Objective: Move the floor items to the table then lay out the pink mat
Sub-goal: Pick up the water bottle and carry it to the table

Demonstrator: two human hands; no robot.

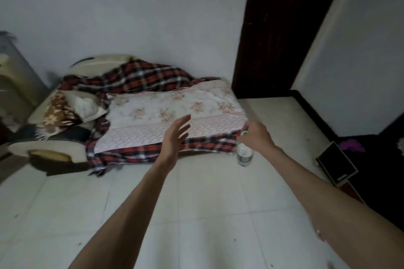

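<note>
A white tiled floor (196, 214) fills the lower part of the view, with pale walls (131, 17) behind and a dark wooden door (277, 28) at the upper right. Against the far wall stands a low cream sofa (50, 150), draped with a red, black and white plaid blanket (140, 78). On top of the blanket lies a pink floral mat (175, 116), spread flat over the seat, its near edge hanging just over the front. At the sofa's left end sit a brown patterned cushion (59, 113) and a white cushion (87, 105), touching each other. At the right edge a black box (336, 165) rests on the floor beside dark furniture, with something purple (352, 145) just beyond it.

Both bare forearms reach forward. The left hand (177, 135) is held out with fingers straight and spread, gripping nothing, in front of the mat's near edge. The right hand (255, 135) has its fingers curled round the top of a clear plastic bottle (244, 156), which hangs upright below the hand, above the floor near the sofa's right corner. The bottle's cap (244, 133) shows red and green beside the fingers
</note>
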